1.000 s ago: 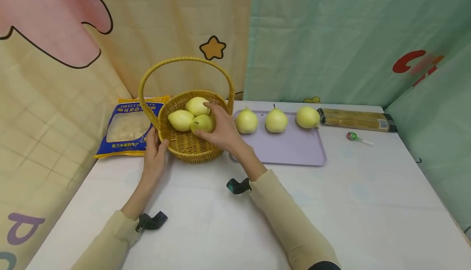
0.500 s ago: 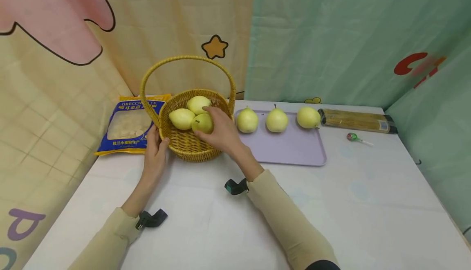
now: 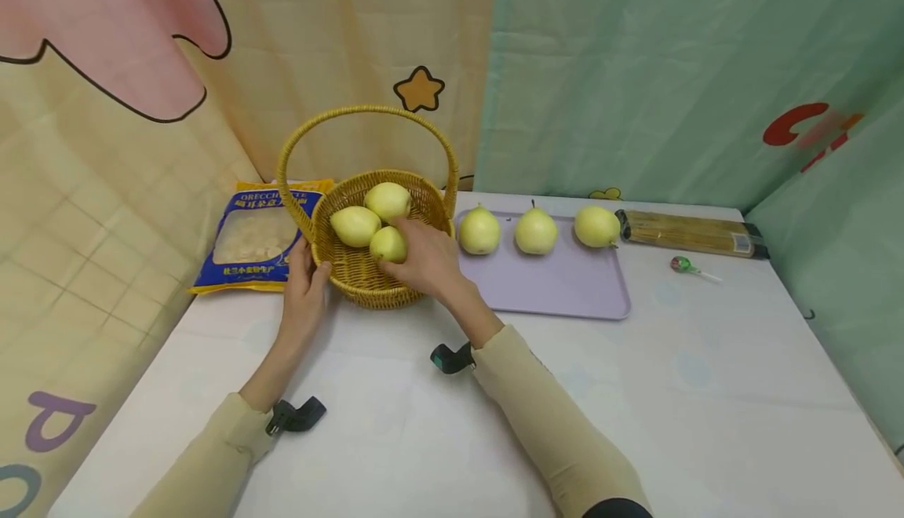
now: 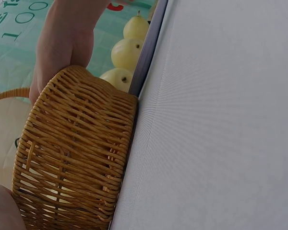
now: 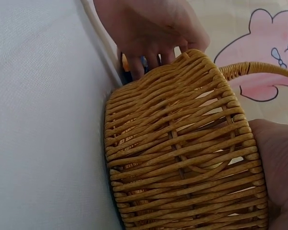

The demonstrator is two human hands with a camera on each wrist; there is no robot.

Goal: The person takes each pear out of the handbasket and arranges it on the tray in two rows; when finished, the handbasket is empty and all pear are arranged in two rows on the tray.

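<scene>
A round woven basket (image 3: 377, 298) with a tall hoop handle stands at the back left, holding three yellow-green pears. My right hand (image 3: 427, 259) reaches over its right rim and grips the nearest pear (image 3: 387, 245) between thumb and fingers. The other two, a left pear (image 3: 355, 226) and a back pear (image 3: 388, 202), lie against it. My left hand (image 3: 304, 294) rests on the basket's outer left wall. In the right wrist view, the fingers (image 5: 151, 60) of that hand lie fairly straight along the weave. The wicker hides most of the fruit in both wrist views.
Right of the basket is a lilac tray (image 3: 565, 294) with three pears along its back edge. A blue pasta bag (image 3: 250, 235) lies left of the basket. A pack of dry noodles (image 3: 692, 234) and a lollipop (image 3: 683, 264) lie at the right. Curtains hang behind.
My right hand has sunk deeper over the nearest pear, which has turned and shifted slightly toward me, its stem end now lower. The left hand stays at the basket's side. The view has shifted slightly.
</scene>
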